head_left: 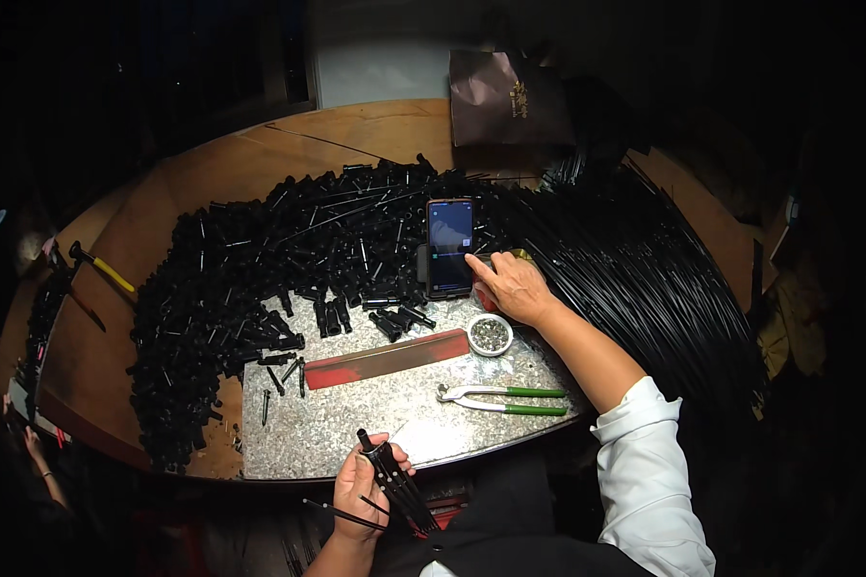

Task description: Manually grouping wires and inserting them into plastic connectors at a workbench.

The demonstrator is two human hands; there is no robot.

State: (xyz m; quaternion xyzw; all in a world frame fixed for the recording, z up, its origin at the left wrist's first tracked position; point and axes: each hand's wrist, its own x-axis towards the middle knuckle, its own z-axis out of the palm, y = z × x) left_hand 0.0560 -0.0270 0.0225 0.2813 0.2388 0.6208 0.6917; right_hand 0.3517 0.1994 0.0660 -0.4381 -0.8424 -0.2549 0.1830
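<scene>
My left hand [364,492] is closed around several black tubular parts [394,481] at the near edge of the table. Thin black rods stick out sideways between its fingers. My right hand [515,287] reaches forward with nothing in its grip, index finger stretched to the lit screen of an upright phone [449,245]. Just below that hand stands a small white bowl [491,335] of tiny metal pieces. A red object beside the bowl is partly covered by the hand. Green-handled pincers [502,399] lie on the speckled grey board [356,423] between my two hands.
A large heap of black tubular parts [231,260] covers the table's left and middle. Long black rods [635,260] lie piled at right. A red-edged bar [385,359] crosses the board. Farther off are a dark paper bag [500,101] and, at left, a yellow-handled tool [111,272].
</scene>
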